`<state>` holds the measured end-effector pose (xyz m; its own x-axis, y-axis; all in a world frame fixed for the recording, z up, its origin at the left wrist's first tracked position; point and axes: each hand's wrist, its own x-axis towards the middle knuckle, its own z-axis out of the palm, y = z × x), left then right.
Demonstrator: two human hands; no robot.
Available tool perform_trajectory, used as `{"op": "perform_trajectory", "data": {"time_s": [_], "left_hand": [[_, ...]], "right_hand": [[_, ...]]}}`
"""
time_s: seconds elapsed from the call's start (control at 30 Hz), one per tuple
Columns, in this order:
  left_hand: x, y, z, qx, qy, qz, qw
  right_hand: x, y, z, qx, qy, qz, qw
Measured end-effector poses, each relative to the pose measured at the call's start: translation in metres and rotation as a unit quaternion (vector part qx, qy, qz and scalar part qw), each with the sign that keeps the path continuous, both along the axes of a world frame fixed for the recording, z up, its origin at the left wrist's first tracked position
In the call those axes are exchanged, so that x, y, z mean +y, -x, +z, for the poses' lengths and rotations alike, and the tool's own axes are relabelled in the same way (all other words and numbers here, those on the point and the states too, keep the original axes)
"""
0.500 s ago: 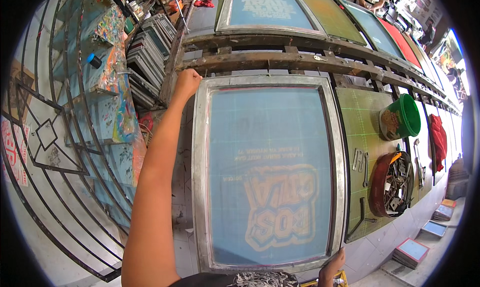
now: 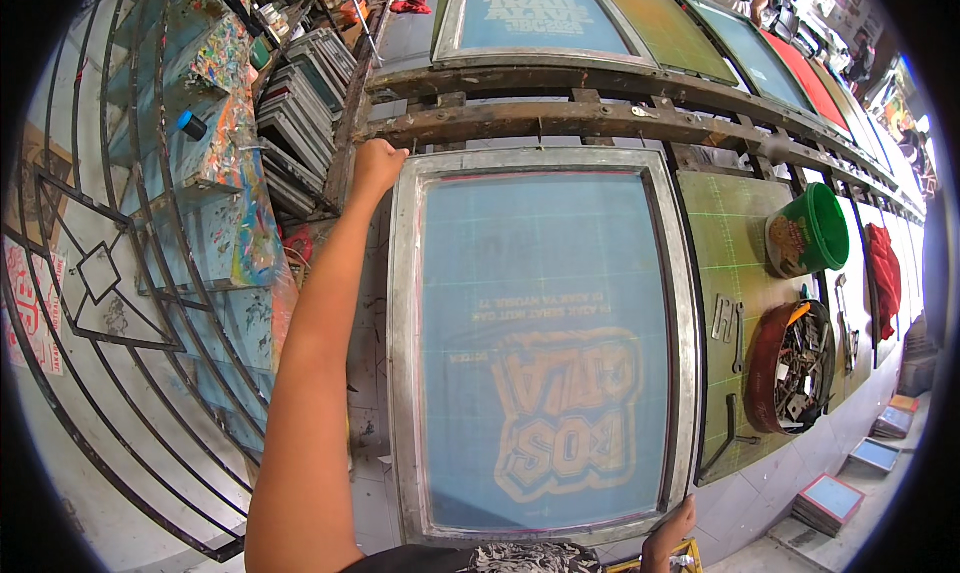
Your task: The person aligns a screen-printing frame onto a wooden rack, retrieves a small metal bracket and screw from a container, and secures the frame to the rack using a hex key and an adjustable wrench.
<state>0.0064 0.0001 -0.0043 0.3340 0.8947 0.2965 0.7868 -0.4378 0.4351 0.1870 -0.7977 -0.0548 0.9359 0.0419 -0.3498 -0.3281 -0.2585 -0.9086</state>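
Note:
A large silk-screen frame lies in front of me, its metal border around blue mesh with pale lettering in the lower half. My left hand is closed at the frame's far left corner, thumb side against the metal; the fingertips are partly hidden. At the near right corner my right hand grips the border, with part of it under the frame and out of sight. The frame rests over a green gridded board, seen faintly through the mesh, beside a worn wooden rail.
To the right, a green board carries a green bucket, a round tub of metal parts and several wrenches. Stacked frames and black metal bars stand left. Another screen lies beyond the rail; a person stands far right.
The whole view has shifted slightly, so the table items appear a little farther right. Both hands stay at the same corners of the frame.

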Motion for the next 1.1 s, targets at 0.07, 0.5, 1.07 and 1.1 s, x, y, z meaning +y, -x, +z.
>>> {"op": "perform_trajectory", "data": {"time_s": [0.07,0.5,1.07,1.1], "left_hand": [[0.002,-0.002,-0.001,0.011,0.000,0.003,1.000],[0.014,0.029,-0.014,-0.124,0.147,-0.077,0.978],[0.010,-0.001,0.010,0.166,-0.052,-0.174,0.969],[0.011,-0.001,0.013,0.128,-0.026,-0.177,0.976]], "right_hand": [[-0.004,0.000,-0.002,-0.010,0.019,-0.005,1.000],[0.006,0.003,0.002,0.019,0.029,-0.034,0.999],[-0.006,-0.003,-0.007,-0.012,0.002,-0.010,1.000],[-0.009,-0.004,-0.012,-0.006,-0.003,-0.010,1.000]]}}
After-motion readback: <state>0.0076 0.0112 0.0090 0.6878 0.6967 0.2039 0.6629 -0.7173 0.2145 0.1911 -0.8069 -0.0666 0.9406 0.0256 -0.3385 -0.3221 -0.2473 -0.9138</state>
